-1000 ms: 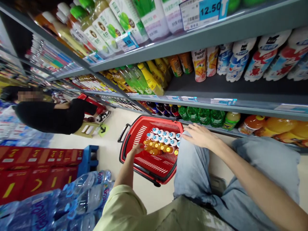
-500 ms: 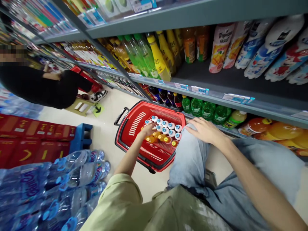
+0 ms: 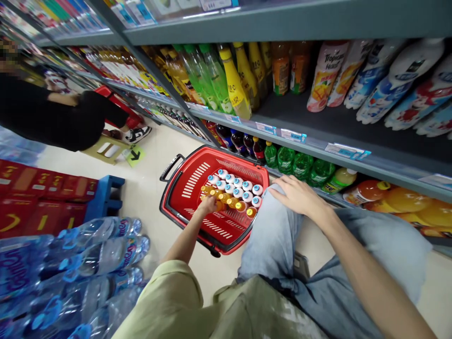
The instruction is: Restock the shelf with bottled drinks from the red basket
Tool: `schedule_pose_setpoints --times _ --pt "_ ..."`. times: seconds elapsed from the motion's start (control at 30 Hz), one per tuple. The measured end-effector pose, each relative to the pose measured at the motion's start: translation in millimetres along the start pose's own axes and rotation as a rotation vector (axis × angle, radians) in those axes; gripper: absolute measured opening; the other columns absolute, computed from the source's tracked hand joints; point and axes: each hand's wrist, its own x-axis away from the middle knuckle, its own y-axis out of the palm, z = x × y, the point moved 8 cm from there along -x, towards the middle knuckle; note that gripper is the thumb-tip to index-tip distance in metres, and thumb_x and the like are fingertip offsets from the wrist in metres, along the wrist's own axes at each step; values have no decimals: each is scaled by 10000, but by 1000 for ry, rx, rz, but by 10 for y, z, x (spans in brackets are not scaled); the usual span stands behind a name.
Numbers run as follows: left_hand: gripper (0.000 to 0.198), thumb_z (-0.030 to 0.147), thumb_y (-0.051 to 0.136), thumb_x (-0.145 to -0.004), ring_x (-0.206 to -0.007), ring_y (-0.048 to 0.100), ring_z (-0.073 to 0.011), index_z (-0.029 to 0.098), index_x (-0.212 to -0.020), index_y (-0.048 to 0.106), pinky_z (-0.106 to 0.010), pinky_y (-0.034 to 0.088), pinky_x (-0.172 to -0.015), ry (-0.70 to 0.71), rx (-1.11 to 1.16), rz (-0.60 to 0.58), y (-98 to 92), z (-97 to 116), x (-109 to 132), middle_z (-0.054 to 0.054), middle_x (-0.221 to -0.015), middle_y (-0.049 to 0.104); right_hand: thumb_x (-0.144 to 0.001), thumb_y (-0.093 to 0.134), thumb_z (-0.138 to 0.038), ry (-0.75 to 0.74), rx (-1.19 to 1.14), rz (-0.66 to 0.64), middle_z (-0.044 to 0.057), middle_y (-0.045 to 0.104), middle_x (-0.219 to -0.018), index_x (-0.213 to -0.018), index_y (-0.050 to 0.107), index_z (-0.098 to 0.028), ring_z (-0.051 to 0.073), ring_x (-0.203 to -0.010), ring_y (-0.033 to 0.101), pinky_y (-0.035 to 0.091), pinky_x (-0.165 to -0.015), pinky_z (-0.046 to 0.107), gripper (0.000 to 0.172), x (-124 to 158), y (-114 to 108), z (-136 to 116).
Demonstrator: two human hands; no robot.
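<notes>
A red shopping basket (image 3: 183,186) stands on the floor by the shelves. It holds several white-capped bottles (image 3: 237,182) and orange-capped bottles (image 3: 235,204) standing upright. My left hand (image 3: 207,205) reaches into the basket, its fingers closed around an orange-capped bottle at the near end of the row. My right hand (image 3: 297,194) lies flat on my raised knee in light blue jeans (image 3: 278,235), fingers stretched out, holding nothing.
Grey shelves (image 3: 318,122) on the right carry juice, green soda and yoghurt bottles. Shrink-wrapped water bottles (image 3: 70,273) and red cartons on a blue pallet (image 3: 106,197) line the left. Another person in black (image 3: 52,117) crouches further down the aisle.
My left hand has drawn back from the white-capped bottles toward the orange-capped ones and closed on one. My right hand has stayed on the knee. The view has shifted slightly.
</notes>
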Motion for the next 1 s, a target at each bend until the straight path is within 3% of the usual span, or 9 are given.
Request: schedule_pose_setpoints --times 0.17,0.4,0.57,0.8,1.0 --pt "326 378 691 -960 -1095 666 -226 151 -1191 659 -437 585 -948 -15 -55 -54 89 122 20 -96 -1220 674 -1093 355 -521 -5 -19 8 109 653 -1352 -1393 603 -207 282 -1283 579 463 -1021 361 501 -10 -17 -16" --pt "234 281 723 -917 -1061 667 -213 143 -1098 664 -408 564 -941 -13 -86 -38 -63 127 115 -73 -1140 690 -1085 375 -538 2 -51 37 110 660 -1341 -1356 628 -206 280 -1265 591 457 -1050 373 498 -9 -53 -35" --pt "264 171 703 -785 -1038 704 -253 156 -1033 616 -335 532 -894 -17 -90 55 -310 210 200 -122 -1091 704 -1083 387 -530 -6 -59 64 103 678 -1328 -1336 644 -211 278 -1263 599 470 -1049 373 482 1 -95 -55" --pt "357 299 587 -841 -941 742 -277 195 -1174 513 -330 534 -781 -28 -90 190 -709 305 493 -169 -1124 702 -1082 362 -543 -18 -45 91 135 695 -1288 -1275 677 -174 304 -1218 647 508 -1036 412 523 -8 -140 -85" --pt "291 383 525 -877 -924 731 -334 228 -1112 597 -386 547 -730 60 -235 324 -1163 689 686 -174 -1100 683 -1058 411 -568 -21 -57 97 147 686 -1323 -1292 674 -172 310 -1215 666 540 -1021 427 530 -36 -151 -58"
